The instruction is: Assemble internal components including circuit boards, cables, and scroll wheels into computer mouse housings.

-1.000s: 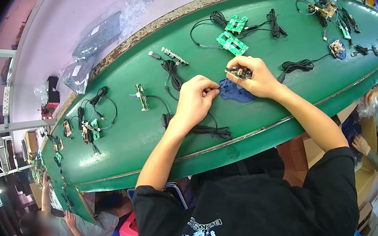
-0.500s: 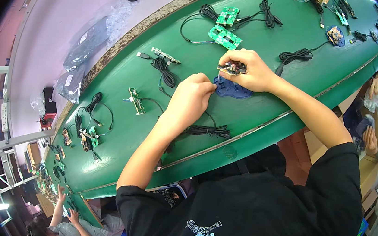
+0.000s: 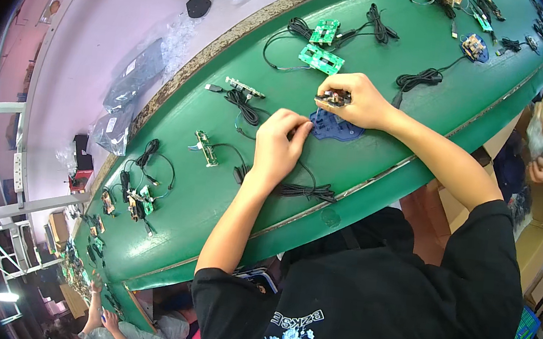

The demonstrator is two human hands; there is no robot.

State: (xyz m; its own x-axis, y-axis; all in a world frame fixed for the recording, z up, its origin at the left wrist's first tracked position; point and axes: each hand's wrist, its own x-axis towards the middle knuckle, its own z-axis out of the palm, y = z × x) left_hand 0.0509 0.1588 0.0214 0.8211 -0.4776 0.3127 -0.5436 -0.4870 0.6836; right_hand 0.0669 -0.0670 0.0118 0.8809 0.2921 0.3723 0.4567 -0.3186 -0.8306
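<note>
My right hand (image 3: 357, 100) is closed round a small circuit board (image 3: 334, 99) crowded with dark and coppery parts. It holds the board just above a dark blue moulded plastic piece (image 3: 338, 128) lying on the table. At the left edge of that piece is my left hand (image 3: 279, 145), thumb and fingers drawn together; whatever is between them is too small to make out. A bundled black cable (image 3: 308, 192) lies below the blue piece, with a loose strand running up toward my left hand.
On the green table (image 3: 215, 196) lie two green circuit boards (image 3: 321, 59) with black cables, a board set in a blue piece (image 3: 475, 48), and more cabled boards (image 3: 205, 148) to the left. Plastic bags (image 3: 127, 86) rest beyond the table's worn rim. Co-workers sit at both sides.
My left hand has shifted slightly down and its fingers have loosened a little. My right hand keeps the board over the blue piece. The whole view has turned slightly.
</note>
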